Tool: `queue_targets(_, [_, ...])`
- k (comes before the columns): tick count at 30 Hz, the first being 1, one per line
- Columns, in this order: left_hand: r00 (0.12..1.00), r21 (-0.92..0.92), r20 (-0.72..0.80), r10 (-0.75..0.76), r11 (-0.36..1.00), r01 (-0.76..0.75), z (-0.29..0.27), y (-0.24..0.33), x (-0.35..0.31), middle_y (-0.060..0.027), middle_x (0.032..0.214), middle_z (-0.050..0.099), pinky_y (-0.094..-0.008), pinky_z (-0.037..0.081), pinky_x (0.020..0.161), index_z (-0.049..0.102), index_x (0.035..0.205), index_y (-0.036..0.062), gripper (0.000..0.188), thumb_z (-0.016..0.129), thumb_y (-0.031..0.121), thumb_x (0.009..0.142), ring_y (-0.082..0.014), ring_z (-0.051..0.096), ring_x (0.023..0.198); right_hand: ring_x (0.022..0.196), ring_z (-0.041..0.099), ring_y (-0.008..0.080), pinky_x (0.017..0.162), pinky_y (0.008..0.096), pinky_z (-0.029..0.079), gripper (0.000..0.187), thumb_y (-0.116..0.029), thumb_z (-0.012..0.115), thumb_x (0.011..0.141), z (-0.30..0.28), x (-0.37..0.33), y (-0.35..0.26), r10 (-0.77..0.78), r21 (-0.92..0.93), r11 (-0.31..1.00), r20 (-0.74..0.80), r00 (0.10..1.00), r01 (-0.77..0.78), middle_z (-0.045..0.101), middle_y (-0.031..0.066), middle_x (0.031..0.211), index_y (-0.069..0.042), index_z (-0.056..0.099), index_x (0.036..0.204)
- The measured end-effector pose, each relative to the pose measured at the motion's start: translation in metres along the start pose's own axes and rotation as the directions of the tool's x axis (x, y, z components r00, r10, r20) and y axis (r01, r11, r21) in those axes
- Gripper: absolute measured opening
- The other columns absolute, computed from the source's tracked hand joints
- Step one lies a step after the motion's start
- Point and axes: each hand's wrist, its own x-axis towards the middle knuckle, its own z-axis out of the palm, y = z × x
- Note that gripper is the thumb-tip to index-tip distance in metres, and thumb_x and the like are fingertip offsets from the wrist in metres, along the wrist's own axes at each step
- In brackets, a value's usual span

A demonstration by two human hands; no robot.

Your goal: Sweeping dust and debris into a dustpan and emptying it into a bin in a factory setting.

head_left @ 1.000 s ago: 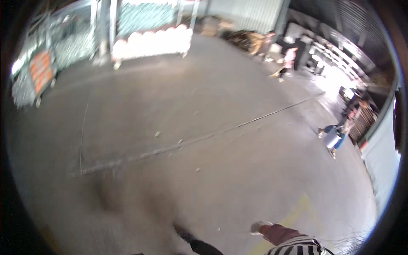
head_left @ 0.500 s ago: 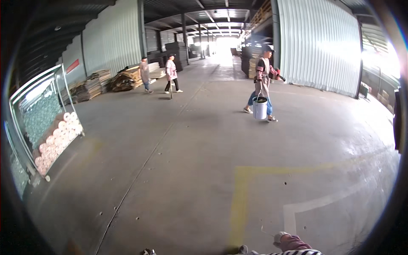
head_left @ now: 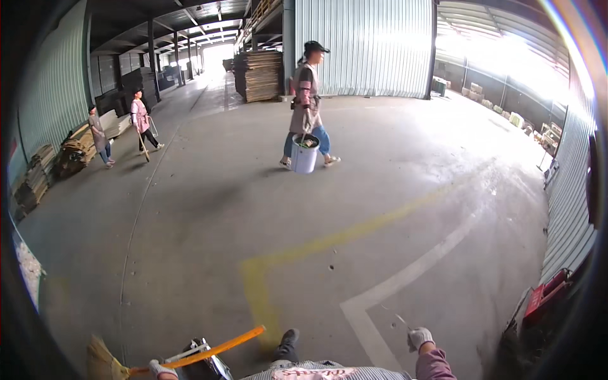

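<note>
At the lower left, my left hand (head_left: 163, 369) in a pale glove is closed around a broom (head_left: 215, 350) with an orange handle. The broom's straw-coloured bristles (head_left: 104, 360) point to the left. Beside that hand is a dark object with silvery edges (head_left: 215, 364), partly cut off by the lower edge; its kind is unclear. My right hand (head_left: 419, 339), in a light glove below a mauve sleeve, is at the lower right with its fingers curled closed. A thin pale wire-like strip (head_left: 396, 315) sticks out from it.
A person (head_left: 309, 95) carrying a white bucket (head_left: 304, 155) crosses ahead. Two people (head_left: 140, 120) walk at the left, one with a stick-like tool. Stacked flat sheets (head_left: 258, 76) stand behind. Yellow (head_left: 342, 235) and white floor lines run ahead; a red box (head_left: 546, 296) sits at right.
The view has swung to the right, so the people appear farther left. My left hand and the broom have come into view. My right hand shows more fully and higher.
</note>
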Motion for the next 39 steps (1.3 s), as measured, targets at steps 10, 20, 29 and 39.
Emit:
queue_targets(10, [0.845, 0.436, 0.453, -0.284, 0.897, 0.068, 0.433, -0.089, -0.156, -0.009, 0.091, 0.055, -0.0412, 0.05, 0.077, 0.055, 0.101, 0.0025, 0.039, 0.052, 0.035, 0.08, -0.0239, 0.054, 0.082, 0.114, 0.056, 0.0345, 0.091, 0.0445, 0.051, 0.034, -0.028, 0.049, 0.091, -0.039, -0.131, 0.013, 0.757, -0.073, 0.646, -0.068, 0.65, -0.76, 0.059, 0.0155, 0.123, -0.016, 0.064, 0.119])
queue_targets(20, [0.627, 0.649, 0.652, -0.427, 0.741, -0.169, 0.762, -0.228, -0.426, -0.0103, 0.092, 0.056, -0.0415, 0.049, 0.078, 0.054, 0.101, 0.002, 0.041, 0.051, 0.037, 0.081, -0.0247, 0.055, 0.082, 0.121, 0.053, 0.0306, 0.102, 0.0443, 0.043, 0.04, -0.029, 0.057, 0.087, 0.037, -0.126, 0.088, 0.778, -0.15, 0.572, 0.413, 0.474, -0.807, 0.053, 0.0104, 0.134, -0.017, 0.061, 0.125])
queue_targets(29, [0.507, 0.31, 0.828, -0.241, 0.949, -0.056, 0.947, -0.367, -0.482, -0.0115, 0.093, 0.056, -0.0417, 0.049, 0.079, 0.053, 0.102, 0.0015, 0.043, 0.049, 0.038, 0.081, -0.0254, 0.055, 0.082, 0.104, 0.061, 0.0347, 0.086, 0.0445, 0.05, 0.038, -0.03, 0.047, 0.087, -0.278, 0.235, 0.076, 0.648, -0.017, 0.761, 0.085, 0.757, -0.649, 0.063, 0.0218, 0.11, -0.007, 0.068, 0.108])
queue_targets(39, [0.769, 0.463, 0.443, -0.461, 0.852, 0.244, 1.075, -0.412, -0.686, -0.0145, 0.09, 0.05, -0.052, 0.053, 0.065, 0.043, 0.107, 0.0036, 0.036, 0.055, 0.011, 0.074, -0.0339, 0.056, 0.071, 0.082, 0.068, 0.0329, 0.068, 0.0431, 0.053, 0.028, -0.027, 0.052, 0.092, -0.368, 0.363, 0.122, 0.284, -0.108, 0.904, -0.571, 0.77, -0.413, 0.069, 0.0156, 0.095, -0.005, 0.071, 0.093])
